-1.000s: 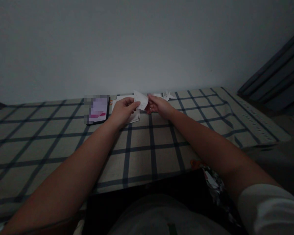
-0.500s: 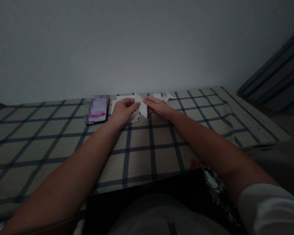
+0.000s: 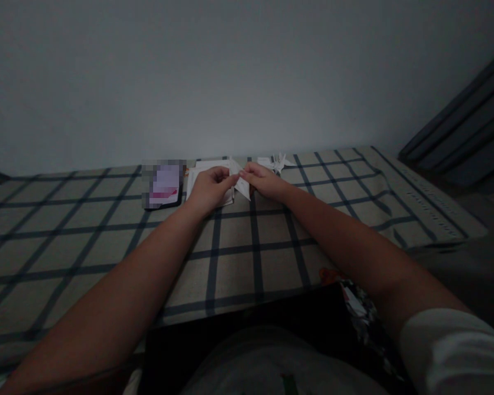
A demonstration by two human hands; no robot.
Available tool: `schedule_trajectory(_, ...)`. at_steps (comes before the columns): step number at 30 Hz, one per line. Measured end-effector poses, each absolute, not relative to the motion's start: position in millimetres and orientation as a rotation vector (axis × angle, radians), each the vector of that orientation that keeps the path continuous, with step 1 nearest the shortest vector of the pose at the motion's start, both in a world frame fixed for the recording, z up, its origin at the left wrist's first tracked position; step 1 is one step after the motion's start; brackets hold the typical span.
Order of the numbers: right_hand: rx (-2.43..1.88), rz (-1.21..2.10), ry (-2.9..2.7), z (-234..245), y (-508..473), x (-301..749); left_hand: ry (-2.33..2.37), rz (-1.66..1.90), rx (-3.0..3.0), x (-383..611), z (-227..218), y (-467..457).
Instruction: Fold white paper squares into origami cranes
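Note:
A folded piece of white paper (image 3: 242, 189) with pointed ends is held up between both hands. My left hand (image 3: 209, 189) pinches it from the left, thumb lying on its face. From the right, my right hand (image 3: 265, 180) grips it, its thumb close to the left thumb tip; its other fingers are partly hidden behind the paper. Under and behind my left hand lies a stack of white paper sheets (image 3: 192, 178). Just past my right hand sits a white folded paper crane (image 3: 280, 163) with spiky points.
A phone or tablet (image 3: 164, 184) with a lit, partly blurred screen lies left of the paper stack. The checked tablecloth (image 3: 234, 263) covers the table, which meets a plain wall (image 3: 247, 77). A dark curtain (image 3: 465, 104) hangs at the right.
The folded paper has shifted slightly right and down and tilted. Both thumbs have come closer together on it. The other things stay where they were.

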State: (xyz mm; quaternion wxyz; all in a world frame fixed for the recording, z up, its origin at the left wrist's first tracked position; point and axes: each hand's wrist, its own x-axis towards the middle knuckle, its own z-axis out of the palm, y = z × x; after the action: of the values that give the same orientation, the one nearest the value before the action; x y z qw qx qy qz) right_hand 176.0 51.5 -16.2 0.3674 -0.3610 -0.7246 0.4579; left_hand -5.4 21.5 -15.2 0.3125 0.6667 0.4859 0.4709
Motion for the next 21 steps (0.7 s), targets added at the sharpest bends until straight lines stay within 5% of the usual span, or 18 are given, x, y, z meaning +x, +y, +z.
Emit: schedule_trajectory(21,-0.803,1.392,-1.657,-15.2,51.4,173.5,1.246,1.284,1.654,-5.2,-13.5,22.8)
